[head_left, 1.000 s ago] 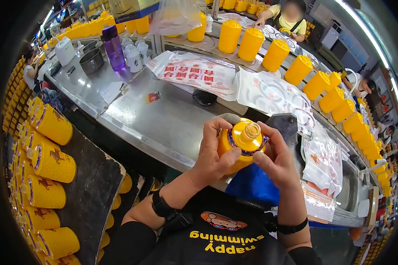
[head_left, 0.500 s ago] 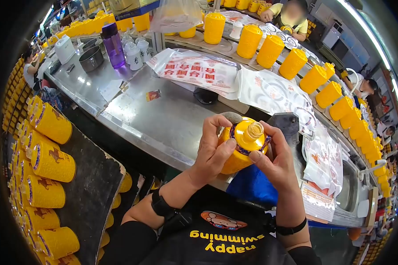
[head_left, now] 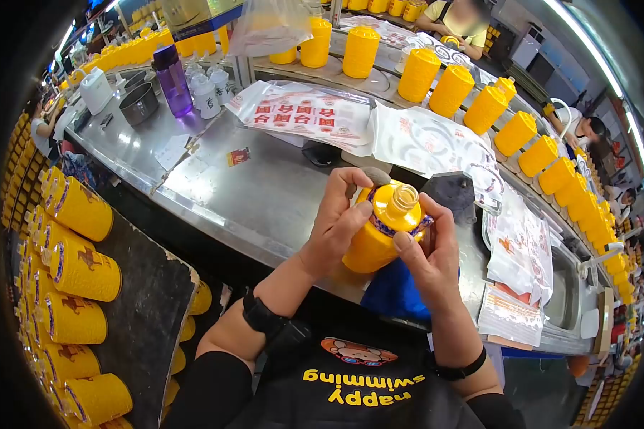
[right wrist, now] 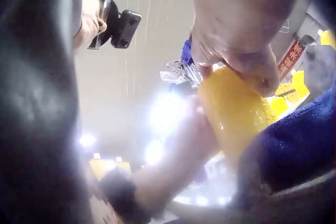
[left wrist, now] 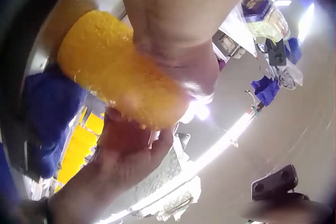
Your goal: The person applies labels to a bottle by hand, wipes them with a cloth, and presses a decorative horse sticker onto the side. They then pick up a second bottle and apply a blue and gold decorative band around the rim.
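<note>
Above the bench [head_left: 265,200] edge, both hands grip the yellow bottle [head_left: 379,232]: left hand [head_left: 336,229] and right hand [head_left: 426,257] flank it, neck tilted up and away.

Held bottle [head_left: 379,232] yellow, textured body, blue-purple patterned band round the shoulder, pale translucent cap. Row of bottles on the conveyor [head_left: 515,132] plain yellow. Stacked bottles at left [head_left: 79,268] yellow with white-and-blue rims and brown figure prints. Counter [head_left: 265,193] shiny grey steel. Plastic bags [head_left: 300,114] white with red printed characters. Water bottle [head_left: 168,79] purple, dark cap. Cloth [head_left: 401,293] blue. Apron [head_left: 358,379] black, yellow lettering, cartoon monkey patch.
</note>
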Motion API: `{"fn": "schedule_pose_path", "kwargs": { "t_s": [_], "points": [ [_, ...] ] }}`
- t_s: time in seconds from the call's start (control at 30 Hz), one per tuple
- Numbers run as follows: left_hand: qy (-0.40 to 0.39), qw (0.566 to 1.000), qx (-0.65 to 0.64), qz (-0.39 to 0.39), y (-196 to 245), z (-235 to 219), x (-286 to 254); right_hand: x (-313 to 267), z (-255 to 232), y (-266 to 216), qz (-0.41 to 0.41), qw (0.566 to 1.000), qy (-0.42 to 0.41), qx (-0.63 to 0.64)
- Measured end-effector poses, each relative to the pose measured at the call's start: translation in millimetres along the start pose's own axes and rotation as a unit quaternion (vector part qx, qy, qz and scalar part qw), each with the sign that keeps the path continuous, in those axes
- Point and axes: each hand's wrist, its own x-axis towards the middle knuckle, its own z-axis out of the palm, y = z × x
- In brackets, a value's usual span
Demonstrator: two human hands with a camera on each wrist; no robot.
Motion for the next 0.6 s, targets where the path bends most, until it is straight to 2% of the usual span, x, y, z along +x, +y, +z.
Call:
{"fn": "schedule_pose_path", "kwargs": {
  "t_s": [0.1,0.13,0.23,0.33,0.43,0.6],
  "points": [
    [0.068,0.978,0.185,0.072,-5.1,5.8,-12.1,0.6,0.4,0.2,-0.010,1.000,0.013,-0.020],
    [0.094,0.977,0.179,0.064,-6.1,16.7,-17.8,0.1,1.2,1.0,-0.011,1.000,0.016,-0.015],
    [0.103,0.976,0.183,0.062,-12.6,26.1,-23.5,0.0,0.4,-1.7,-0.007,1.000,0.017,-0.010],
    [0.077,0.984,0.154,0.035,-10.1,19.6,-19.8,3.8,-13.6,-6.2,0.026,0.999,-0.011,-0.027],
    [0.063,0.990,0.123,0.013,-10.2,16.9,-16.7,4.7,-20.8,-5.8,0.021,0.999,-0.020,-0.015],
    [0.041,0.995,0.089,0.004,-7.2,16.3,-12.7,19.5,-41.7,-3.7,0.062,0.994,-0.076,0.051]
  ]
}}
